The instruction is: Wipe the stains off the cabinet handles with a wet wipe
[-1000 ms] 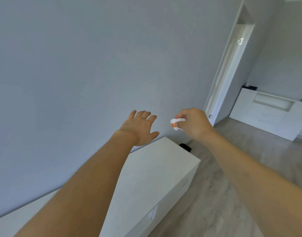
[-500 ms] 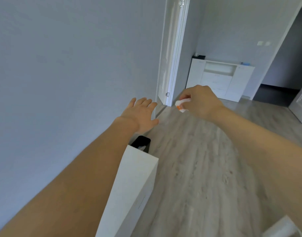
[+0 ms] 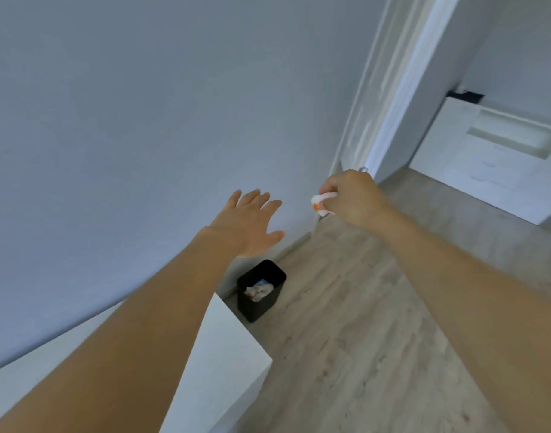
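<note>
Two bare hands: left hand [image 3: 249,225] spread flat, right hand [image 3: 350,198] pinching one crumpled white orange-stained wet wipe [image 3: 321,204]; one black plastic bin [image 3: 261,290] holding crumpled waste beside one white cabinet [image 3: 227,364]

Most of the wet wipe [image 3: 320,204] is buried inside the right hand [image 3: 350,200]; only a white bunched end with an orange smear pokes out, and the curled fingers are out of sight behind the knuckles. The left arm covers much of the near white cabinet [image 3: 224,367], whose front, handles included, is not visible. The crumpled bits in the black bin [image 3: 261,290] are too small to identify. The far cabinet [image 3: 492,160] is blurred and cut by the right edge.
</note>
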Available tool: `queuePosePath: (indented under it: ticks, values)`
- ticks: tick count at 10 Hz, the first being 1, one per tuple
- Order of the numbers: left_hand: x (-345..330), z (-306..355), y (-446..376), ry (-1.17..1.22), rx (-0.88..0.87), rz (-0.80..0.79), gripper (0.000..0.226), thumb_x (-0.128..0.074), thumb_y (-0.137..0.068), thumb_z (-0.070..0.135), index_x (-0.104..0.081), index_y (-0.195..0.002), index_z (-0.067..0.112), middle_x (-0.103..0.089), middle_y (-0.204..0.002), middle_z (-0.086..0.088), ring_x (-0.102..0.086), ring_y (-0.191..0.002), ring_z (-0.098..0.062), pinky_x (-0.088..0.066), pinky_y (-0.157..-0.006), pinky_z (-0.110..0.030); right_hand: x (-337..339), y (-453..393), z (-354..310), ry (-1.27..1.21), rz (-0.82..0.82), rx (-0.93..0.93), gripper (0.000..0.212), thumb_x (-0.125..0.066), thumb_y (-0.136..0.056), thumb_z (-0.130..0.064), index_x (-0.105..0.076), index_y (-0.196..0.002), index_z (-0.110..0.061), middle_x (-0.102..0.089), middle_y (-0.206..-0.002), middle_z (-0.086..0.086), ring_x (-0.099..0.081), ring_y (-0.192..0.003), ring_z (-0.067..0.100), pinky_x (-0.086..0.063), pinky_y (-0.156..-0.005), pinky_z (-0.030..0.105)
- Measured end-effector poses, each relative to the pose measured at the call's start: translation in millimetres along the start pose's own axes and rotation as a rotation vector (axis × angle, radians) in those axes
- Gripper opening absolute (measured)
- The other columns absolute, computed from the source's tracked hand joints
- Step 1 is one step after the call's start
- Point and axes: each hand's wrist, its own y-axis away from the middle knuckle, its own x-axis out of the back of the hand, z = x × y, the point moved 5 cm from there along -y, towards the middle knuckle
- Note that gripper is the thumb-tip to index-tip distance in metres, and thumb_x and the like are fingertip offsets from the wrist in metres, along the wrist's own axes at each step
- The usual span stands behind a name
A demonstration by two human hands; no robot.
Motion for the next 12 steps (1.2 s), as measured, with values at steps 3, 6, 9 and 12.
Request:
queuePosePath:
  ticks: [3,6,9,12]
  values:
    - [-114,-71,-182,0.077,0.125,-0.203,0.065,-0.028,-0.099,0.053,-0.002,-0.152,0.025,0.000,-0.160,-0.003,0.005,-0.146,-0.019,0.006,-0.117,-0.041,-122,-204,75,-0.091,-0.109,0.029,0.018,-0.056,-0.086,-0.008,-0.070,-0.098,-0.008,-0.067,-0.100,0.010,-0.061,-0.091,0.026,-0.051,-0.076,0.032]
    - [-274,-99,-276,0.237,0.299,-0.412,0.063,-0.030,-0.099,0.051,-0.010,-0.152,0.023,-0.013,-0.158,-0.003,-0.006,-0.145,-0.022,0.000,-0.117,-0.041,-303,-328,173,-0.066,-0.435,0.024,0.012,-0.056,-0.080,-0.006,-0.066,-0.077,-0.001,-0.065,-0.077,0.013,-0.059,-0.072,0.031,-0.043,-0.058,0.031]
    - [-472,-90,-322,0.357,0.577,-0.581,0.063,-0.031,-0.098,0.051,-0.011,-0.151,0.024,-0.020,-0.156,-0.002,-0.010,-0.145,-0.020,-0.001,-0.117,-0.041,-517,-369,259,0.043,-0.725,0.256,0.016,-0.051,-0.087,-0.008,-0.067,-0.090,-0.009,-0.065,-0.085,0.012,-0.060,-0.081,0.032,-0.044,-0.061,0.034]
    - [-568,-78,-317,0.292,0.654,-0.609,0.060,-0.034,-0.097,0.051,-0.022,-0.148,0.021,-0.033,-0.149,-0.005,-0.027,-0.139,-0.024,-0.011,-0.115,-0.042,-621,-356,302,0.102,-0.858,0.392,0.027,-0.059,-0.091,-0.016,-0.061,-0.118,-0.011,-0.065,-0.115,0.012,-0.060,-0.105,0.032,-0.051,-0.088,0.043]
